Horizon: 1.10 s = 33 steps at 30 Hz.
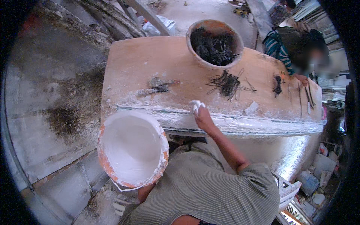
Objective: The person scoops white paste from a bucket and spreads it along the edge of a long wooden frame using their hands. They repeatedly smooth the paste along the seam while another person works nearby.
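Note:
My right hand (201, 115) is closed above the front edge of the wooden table. Its fingers are coated white or wrapped round a white wad; I cannot tell which. At the left, an orange bucket (164, 150) crusted with white is filled with a smooth white paste (131, 146). My left forearm (145, 192) passes under this bucket, which hides my left hand. Beyond my right hand lies a tangle of dark wire-like strands (228, 84). A white-smeared tool (159, 88) rests farther left on the table.
A wide tub (189, 44) full of dark strands stands at the table's far side. Along the near edge runs a white-coated, plastic-wrapped strip (240, 123). At the right, another person's hand (302, 79) touches the table beside thin tools (309, 97). White crates (287, 191) are at lower right.

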Each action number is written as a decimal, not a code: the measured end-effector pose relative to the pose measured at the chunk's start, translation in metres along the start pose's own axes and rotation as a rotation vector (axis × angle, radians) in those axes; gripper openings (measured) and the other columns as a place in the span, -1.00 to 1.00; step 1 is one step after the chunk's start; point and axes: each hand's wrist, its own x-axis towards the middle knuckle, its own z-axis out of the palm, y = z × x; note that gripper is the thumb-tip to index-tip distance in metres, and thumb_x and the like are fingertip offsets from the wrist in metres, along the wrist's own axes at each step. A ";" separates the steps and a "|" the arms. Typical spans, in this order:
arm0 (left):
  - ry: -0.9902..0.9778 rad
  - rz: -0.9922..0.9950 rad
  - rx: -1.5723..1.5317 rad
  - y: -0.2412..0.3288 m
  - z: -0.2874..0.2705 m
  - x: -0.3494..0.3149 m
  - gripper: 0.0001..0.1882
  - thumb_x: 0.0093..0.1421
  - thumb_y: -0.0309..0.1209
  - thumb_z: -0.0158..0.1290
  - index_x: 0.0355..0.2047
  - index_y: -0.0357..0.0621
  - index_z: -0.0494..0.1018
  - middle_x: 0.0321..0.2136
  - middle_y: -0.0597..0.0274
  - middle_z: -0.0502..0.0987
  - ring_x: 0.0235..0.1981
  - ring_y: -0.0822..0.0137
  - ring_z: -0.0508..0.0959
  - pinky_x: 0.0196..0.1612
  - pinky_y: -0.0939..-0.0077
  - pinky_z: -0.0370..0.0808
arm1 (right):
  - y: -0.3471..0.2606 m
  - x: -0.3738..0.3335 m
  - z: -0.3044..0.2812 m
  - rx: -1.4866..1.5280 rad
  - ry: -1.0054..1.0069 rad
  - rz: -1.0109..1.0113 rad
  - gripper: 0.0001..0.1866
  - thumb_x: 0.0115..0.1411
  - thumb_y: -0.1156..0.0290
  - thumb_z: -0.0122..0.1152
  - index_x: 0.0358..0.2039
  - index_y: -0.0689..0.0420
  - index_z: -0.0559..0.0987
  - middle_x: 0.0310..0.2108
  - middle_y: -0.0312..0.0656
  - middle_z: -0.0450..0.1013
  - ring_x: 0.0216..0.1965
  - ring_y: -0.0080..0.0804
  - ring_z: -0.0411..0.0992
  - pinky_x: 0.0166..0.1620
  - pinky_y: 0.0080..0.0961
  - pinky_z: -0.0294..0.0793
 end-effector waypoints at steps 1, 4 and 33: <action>-0.016 -0.020 -0.010 -0.007 0.013 0.005 -0.28 0.35 0.17 -0.23 0.35 0.00 0.19 0.29 0.08 0.28 0.28 0.09 0.30 0.31 -0.03 0.25 | -0.001 0.009 -0.002 -0.011 -0.126 0.140 -0.67 0.25 0.57 -0.07 0.04 0.21 0.43 -0.14 0.14 0.47 -0.04 0.19 0.40 0.04 -0.01 0.36; -0.070 -0.050 -0.060 -0.031 0.045 0.025 -0.29 0.36 0.17 -0.23 0.35 0.00 0.18 0.30 0.08 0.28 0.29 0.09 0.29 0.31 -0.03 0.24 | -0.022 0.031 -0.016 0.091 0.044 -0.081 -0.63 0.26 0.53 -0.05 0.08 0.28 0.37 -0.15 0.25 0.42 -0.10 0.28 0.39 -0.07 0.03 0.42; -0.355 0.325 0.115 0.149 0.147 0.299 -0.33 0.41 0.11 -0.27 0.36 -0.02 0.15 0.33 0.07 0.23 0.31 0.14 0.25 0.33 -0.01 0.20 | -0.260 0.184 0.134 0.714 -0.275 0.627 -0.58 0.32 0.12 0.15 -0.04 0.24 0.52 -0.28 -0.17 0.52 -0.31 -0.27 0.48 -0.25 -0.25 0.50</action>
